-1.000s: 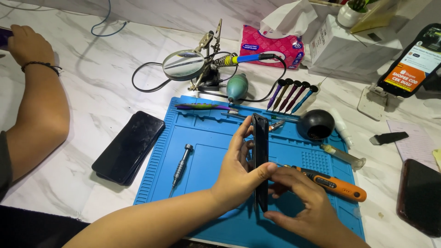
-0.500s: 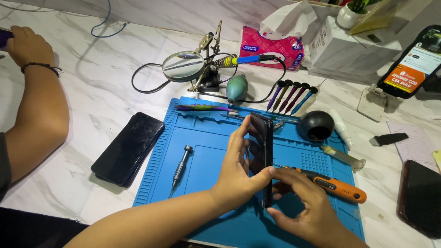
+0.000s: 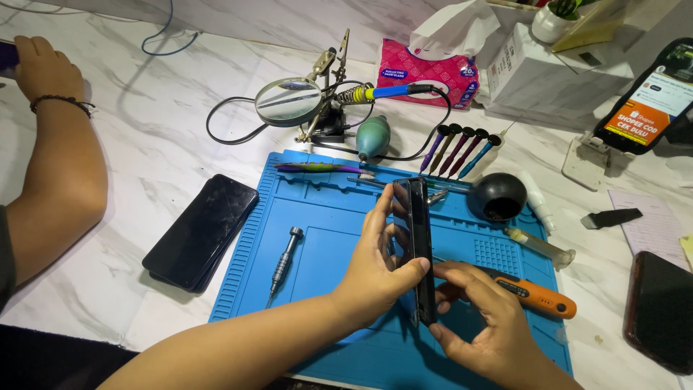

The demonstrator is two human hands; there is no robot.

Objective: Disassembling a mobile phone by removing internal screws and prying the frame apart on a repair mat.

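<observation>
My left hand (image 3: 375, 263) grips a black smartphone (image 3: 420, 242) held on edge above the blue work mat (image 3: 317, 245), thumb on its right face, fingers behind it. My right hand (image 3: 484, 325) holds the phone's lower end from the right, fingertips against its edge. An orange-handled tool (image 3: 538, 297) lies on the mat just beyond my right hand. A grey screwdriver (image 3: 284, 263) lies on the mat to the left.
Another black phone (image 3: 202, 230) lies left of the mat. Behind it stand a magnifier stand (image 3: 292, 101), a soldering iron (image 3: 390, 92), a green blower (image 3: 373, 136), several precision screwdrivers (image 3: 462, 148), a black bowl (image 3: 496, 196). Another person's arm (image 3: 58, 159) rests at left.
The phone has turned slightly in my hands and my right fingers have shifted along its lower edge. The rest stays put.
</observation>
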